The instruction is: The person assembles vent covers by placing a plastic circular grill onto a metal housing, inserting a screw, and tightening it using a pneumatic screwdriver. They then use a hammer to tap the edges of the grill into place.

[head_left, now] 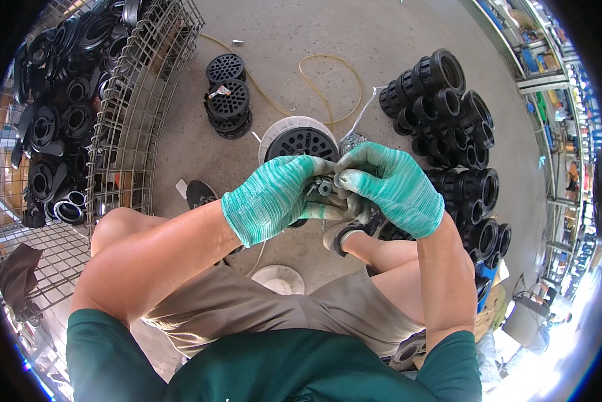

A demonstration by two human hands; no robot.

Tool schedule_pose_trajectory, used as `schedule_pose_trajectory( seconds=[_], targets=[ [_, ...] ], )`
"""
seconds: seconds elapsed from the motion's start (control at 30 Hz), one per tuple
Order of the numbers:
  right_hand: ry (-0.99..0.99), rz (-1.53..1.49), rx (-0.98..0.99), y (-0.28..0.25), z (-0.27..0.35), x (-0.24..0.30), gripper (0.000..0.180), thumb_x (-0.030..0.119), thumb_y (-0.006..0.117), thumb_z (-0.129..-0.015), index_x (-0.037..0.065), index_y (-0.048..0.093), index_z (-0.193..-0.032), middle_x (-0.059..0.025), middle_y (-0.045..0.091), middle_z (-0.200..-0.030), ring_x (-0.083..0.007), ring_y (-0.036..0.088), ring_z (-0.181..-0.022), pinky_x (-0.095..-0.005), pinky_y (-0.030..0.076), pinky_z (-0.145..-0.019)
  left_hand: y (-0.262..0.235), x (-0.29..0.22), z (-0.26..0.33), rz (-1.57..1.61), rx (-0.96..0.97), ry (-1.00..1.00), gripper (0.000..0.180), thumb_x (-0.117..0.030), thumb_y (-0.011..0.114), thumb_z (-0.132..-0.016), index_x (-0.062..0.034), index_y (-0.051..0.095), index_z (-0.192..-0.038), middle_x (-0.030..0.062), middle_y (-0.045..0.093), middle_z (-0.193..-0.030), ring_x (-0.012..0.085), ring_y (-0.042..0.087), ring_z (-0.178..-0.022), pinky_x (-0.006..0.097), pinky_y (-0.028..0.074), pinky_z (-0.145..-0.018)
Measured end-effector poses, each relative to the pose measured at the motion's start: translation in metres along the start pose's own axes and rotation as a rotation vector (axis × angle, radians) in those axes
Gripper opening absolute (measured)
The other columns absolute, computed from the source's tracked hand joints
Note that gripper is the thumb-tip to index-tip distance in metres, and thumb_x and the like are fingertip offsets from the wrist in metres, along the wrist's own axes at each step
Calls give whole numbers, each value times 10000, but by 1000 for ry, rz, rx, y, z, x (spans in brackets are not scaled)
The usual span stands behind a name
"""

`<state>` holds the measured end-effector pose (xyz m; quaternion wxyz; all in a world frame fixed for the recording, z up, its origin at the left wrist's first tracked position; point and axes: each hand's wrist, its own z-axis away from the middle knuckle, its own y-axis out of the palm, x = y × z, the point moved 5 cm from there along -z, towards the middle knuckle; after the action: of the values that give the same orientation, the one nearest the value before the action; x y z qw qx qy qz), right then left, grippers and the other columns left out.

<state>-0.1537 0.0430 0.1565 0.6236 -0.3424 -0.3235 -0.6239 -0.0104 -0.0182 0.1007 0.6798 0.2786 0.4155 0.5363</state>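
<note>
Small dark metal pieces (pixel 324 188), one with a round end and a hole, lie in the curled fingers of my left hand (pixel 267 197). My right hand (pixel 391 187) is closed, thumb pressed to its fingers, right against the left fingertips. What its pinch holds is hidden. Both hands wear green-and-white striped gloves with grey fingertips. Just beyond them, below hand height, a round black slotted disc (pixel 301 144) sits on a white round container (pixel 274 130). A small container of shiny metal bits (pixel 352 143) stands beside it, partly behind my right hand.
At left, a wire cage (pixel 130 87) holds many black ring-shaped parts (pixel 45 126). Black perforated discs (pixel 228 98) are stacked on the floor ahead. Piles of black ribbed cylinders (pixel 442 74) stand at right. A yellowish hose (pixel 341 59) loops across the floor; loaded shelves (pixel 552 84) line the far right.
</note>
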Motion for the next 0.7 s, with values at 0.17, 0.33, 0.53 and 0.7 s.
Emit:
schedule_pose_trajectory(
  seconds=[0.17, 0.33, 0.53, 0.7],
  targets=[
    [-10, 146, -65, -1, 1, 4, 225, 171, 706, -965, -5, 675, -1102, -49, 687, -864, -80, 619, -701, -243, 525, -614, 1, 0, 2, -92, -50, -14, 362, -226, 469, -1052, 29, 563, -1291, 162, 682, -1115, 276, 697, -1025, 389, 588, -927],
    [16, 131, -90, -2, -2, -1, 211, 184, 715, -954, 13, 707, -1079, -36, 692, -874, -76, 602, -723, -254, 517, -639, -3, 1, 3, -92, -71, -5, 362, -210, 485, -1046, 44, 563, -1292, 169, 686, -1122, 288, 700, -1038, 398, 591, -921],
    [-53, 369, -142, -47, -2, -19, 181, 86, 676, -938, 0, 713, -1093, -63, 703, -906, -116, 623, -785, -294, 522, -727, -13, -1, 5, -135, -65, 48, 424, -201, 518, -1030, 70, 523, -1356, 214, 674, -1192, 329, 693, -1073, 448, 574, -958],
    [155, 944, -101, -89, -16, -86, 230, 47, 646, -901, -15, 690, -1118, -182, 729, -1002, -293, 710, -832, -397, 561, -768, -20, -4, 9, -131, -36, 84, 442, -162, 530, -1021, 89, 489, -1383, 247, 664, -1208, 382, 678, -1116, 495, 554, -998]
  ],
)
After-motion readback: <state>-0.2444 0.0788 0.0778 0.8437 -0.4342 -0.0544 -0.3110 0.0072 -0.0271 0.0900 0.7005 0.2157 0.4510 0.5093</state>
